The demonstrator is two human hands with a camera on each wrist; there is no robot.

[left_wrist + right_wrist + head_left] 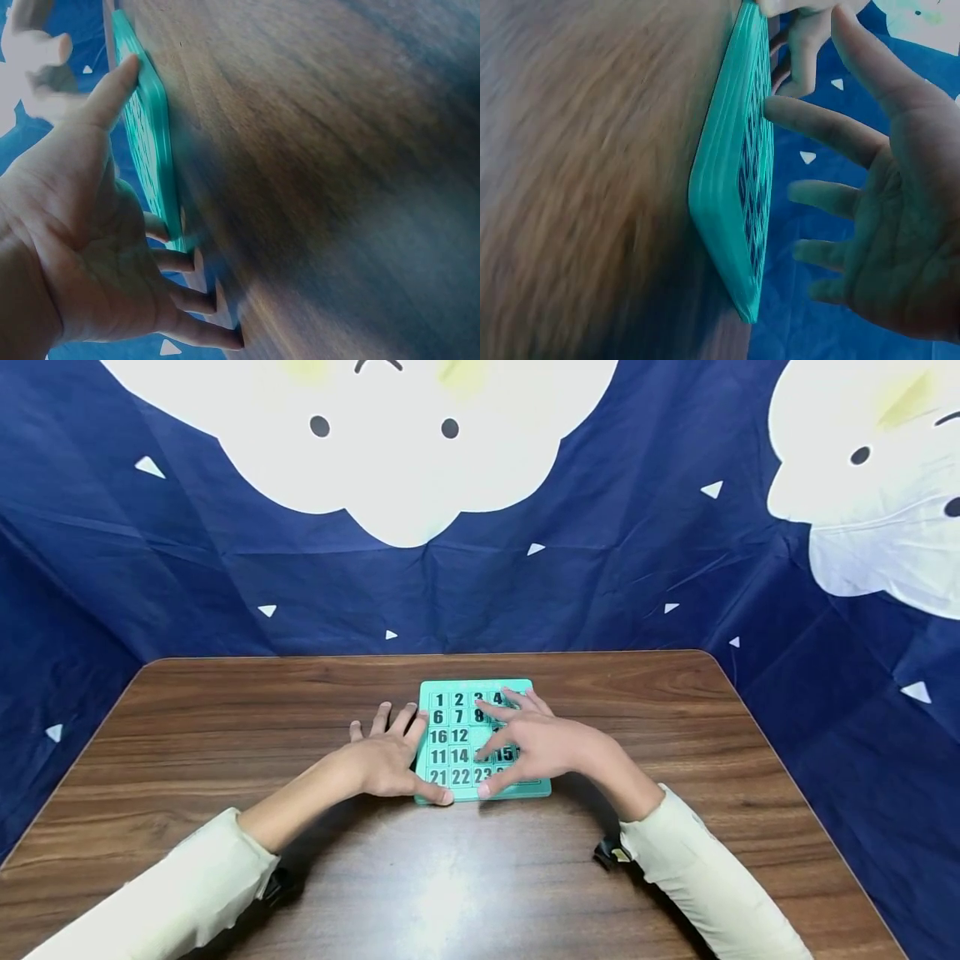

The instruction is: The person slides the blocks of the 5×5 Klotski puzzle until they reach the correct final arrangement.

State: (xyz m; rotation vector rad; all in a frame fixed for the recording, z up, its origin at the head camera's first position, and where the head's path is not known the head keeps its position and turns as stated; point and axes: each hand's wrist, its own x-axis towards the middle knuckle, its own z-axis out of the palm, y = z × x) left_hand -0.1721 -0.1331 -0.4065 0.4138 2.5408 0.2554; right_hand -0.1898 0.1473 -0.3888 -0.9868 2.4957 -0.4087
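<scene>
A turquoise number slide puzzle (460, 737) lies flat on the wooden table, its tiles printed with black numbers. Beside its left edge my left hand (384, 763) has its fingers spread, the thumb resting on the near-left corner of the frame and the index finger along the side. My right hand (542, 745) reaches over the right part, hiding several tiles. Its index fingertip meets a tile below the gap in the middle, while the other fingers fan out above the board. In the right wrist view that index finger (817, 124) touches the numbered face, and the thumb stands apart.
The brown wooden table (225, 718) extends around the puzzle, with a bright glare near its front. Behind and at the sides hangs a dark blue cloth (337, 577) with white clouds and triangles. A dark wrist device (613, 853) sits under the right sleeve.
</scene>
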